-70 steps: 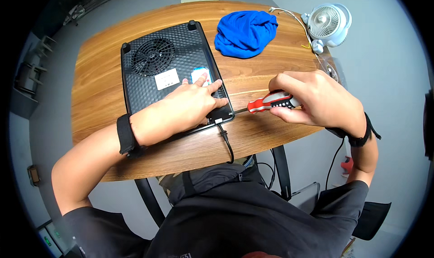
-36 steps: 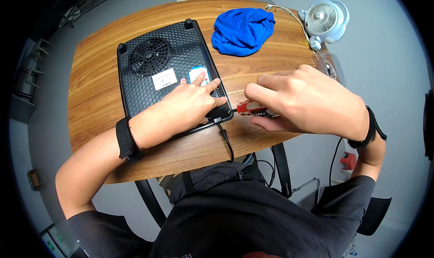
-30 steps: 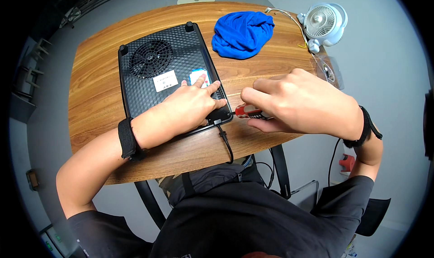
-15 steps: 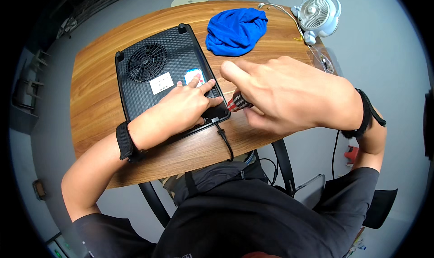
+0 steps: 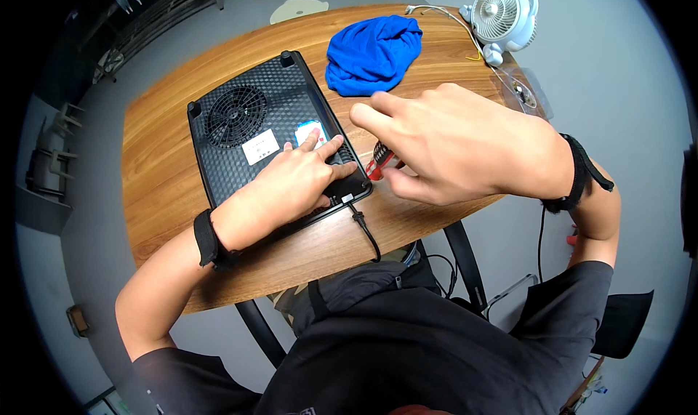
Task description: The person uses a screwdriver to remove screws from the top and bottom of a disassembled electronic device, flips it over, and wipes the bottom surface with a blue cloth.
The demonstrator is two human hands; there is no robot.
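Shifted closer to the left hand (image 5: pixel 299 176), spread flat on a black textured-plastic appliance (image 5: pixel 280 95), the right hand (image 5: pixel 454 150) grips a red-and-black screwdriver (image 5: pixel 374 170).

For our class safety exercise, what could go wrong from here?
If the red screwdriver in the right hand slips, it might jab the left hand, spread close by on the black appliance. A slip could perhaps also scrape the black cord at the appliance's near edge.
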